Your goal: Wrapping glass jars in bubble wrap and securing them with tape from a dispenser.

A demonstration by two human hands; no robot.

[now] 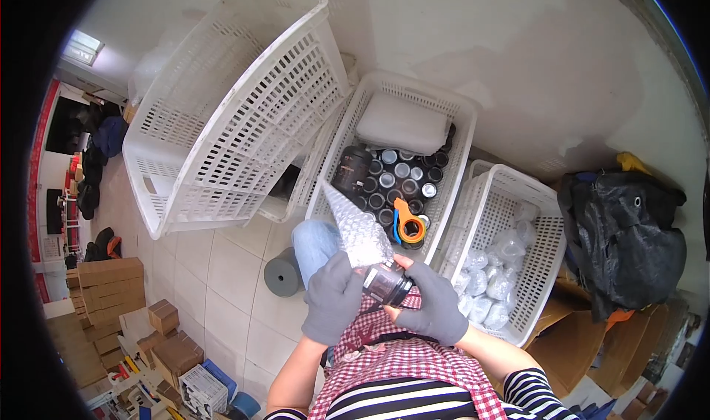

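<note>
Both my hands wear grey gloves with bare fingertips. My right hand (pixel 430 303) grips a dark plastic jar (pixel 384 284) with a black lid and a printed label, tilted with its lid towards me. My left hand (pixel 333 295) pinches the near edge of a bubble-wrap bag (pixel 358 228) that touches the jar's far end; whether the jar's end is inside it I cannot tell. Beyond them a white plastic crate (pixel 471 126) holds many dark jars, a larger black jar (pixel 353 167), a stack of bubble-wrap bags (pixel 402 120) and an orange tape dispenser (pixel 410 226).
On the right, another white crate (pixel 499 170) holds several bubble-wrapped items (pixel 493 287), beside a black bag (pixel 627 237). A large empty crate (pixel 238 120) leans at the left. A grey cylinder (pixel 284 273) stands on the tiled floor by my knee. Cardboard boxes (pixel 177 353) lie lower left.
</note>
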